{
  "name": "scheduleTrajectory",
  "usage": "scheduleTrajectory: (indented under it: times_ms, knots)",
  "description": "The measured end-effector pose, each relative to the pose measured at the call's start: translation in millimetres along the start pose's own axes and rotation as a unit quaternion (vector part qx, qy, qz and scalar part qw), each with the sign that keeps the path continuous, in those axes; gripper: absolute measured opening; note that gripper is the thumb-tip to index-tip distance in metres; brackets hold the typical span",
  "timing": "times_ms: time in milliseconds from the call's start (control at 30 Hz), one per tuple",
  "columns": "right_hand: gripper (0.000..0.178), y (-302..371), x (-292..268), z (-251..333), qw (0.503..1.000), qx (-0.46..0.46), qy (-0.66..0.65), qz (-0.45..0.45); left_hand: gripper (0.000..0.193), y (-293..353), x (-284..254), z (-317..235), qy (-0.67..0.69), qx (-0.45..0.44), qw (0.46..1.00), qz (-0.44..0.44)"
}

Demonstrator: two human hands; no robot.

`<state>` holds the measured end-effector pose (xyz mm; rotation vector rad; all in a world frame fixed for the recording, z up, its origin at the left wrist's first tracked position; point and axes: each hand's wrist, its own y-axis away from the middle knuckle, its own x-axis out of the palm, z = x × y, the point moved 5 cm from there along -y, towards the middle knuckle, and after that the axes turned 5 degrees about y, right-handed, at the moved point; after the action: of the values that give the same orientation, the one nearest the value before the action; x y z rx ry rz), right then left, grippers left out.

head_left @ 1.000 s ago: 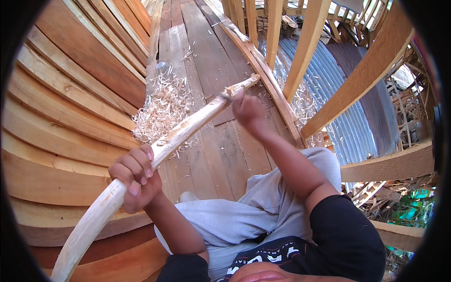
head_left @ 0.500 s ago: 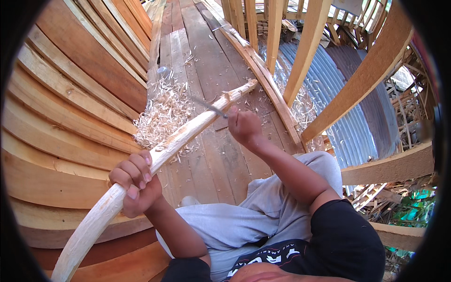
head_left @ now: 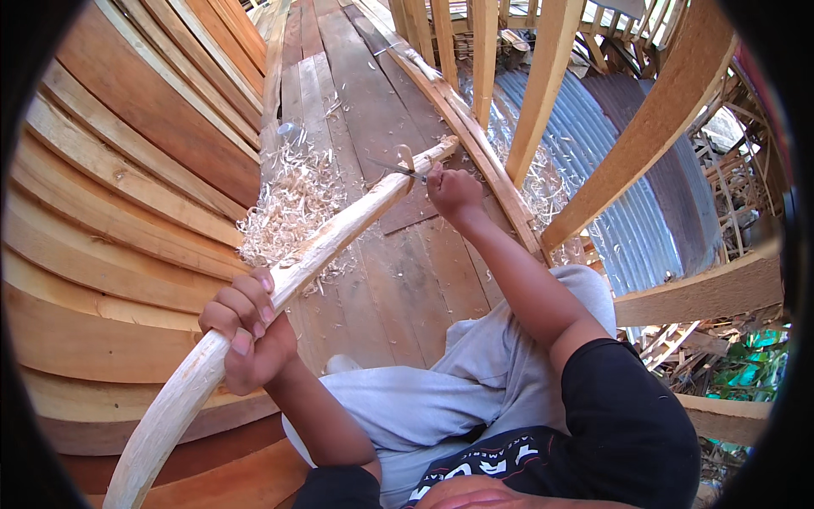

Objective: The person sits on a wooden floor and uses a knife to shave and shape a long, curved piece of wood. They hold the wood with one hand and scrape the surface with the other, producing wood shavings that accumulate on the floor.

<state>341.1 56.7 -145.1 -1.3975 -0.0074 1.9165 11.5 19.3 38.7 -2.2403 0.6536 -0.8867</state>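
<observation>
A long, pale peeled wooden pole (head_left: pixel 339 234) runs from the lower left up toward the wooden rail at the right. My left hand (head_left: pixel 249 329) is wrapped around its lower half. Near the pole's far end, my right hand (head_left: pixel 455 193) grips a knife (head_left: pixel 395 168) by its handle, which the fingers mostly hide. The thin grey blade lies across the top of the pole, pointing left. A curled wood shaving (head_left: pixel 407 158) stands up at the blade.
A heap of shavings (head_left: pixel 292 205) lies on the plank floor (head_left: pixel 398 280), with a small clear cup (head_left: pixel 289 131) behind it. A curved plank wall (head_left: pixel 110 254) rises at left. Upright wooden posts (head_left: pixel 547 93) stand at right, before corrugated metal sheets (head_left: pixel 593 170).
My right hand and the knife have slid a little farther along the pole toward its far end. The shaving at the blade now curls up higher. My left hand keeps its grip.
</observation>
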Motion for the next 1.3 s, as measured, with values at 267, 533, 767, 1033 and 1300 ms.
scheduleTrajectory:
  times_ms: [267,533,767,1033,1300]
  knots:
    - [0.053,-8,-26,3,0.998,-0.008,0.021,-0.052,0.021,-2,-5,-3,-0.004,0.002,1.000,-0.005]
    - [0.057,-14,28,-40,0.905,0.247,-0.317,0.138,0.020,-1,-8,-5,0.004,0.017,1.000,-0.025]
    - [0.039,0,16,0,0.814,0.193,-0.458,0.301,0.021,-1,-11,-4,0.004,0.000,1.000,0.000]
    - [0.065,-2,-2,9,0.912,0.121,-0.285,0.269,0.022,-3,-8,-4,-0.002,0.019,1.000,-0.016]
    - [0.074,4,-5,11,0.907,0.127,-0.292,0.276,0.022,-4,-7,-3,-0.005,0.022,1.000,-0.013]
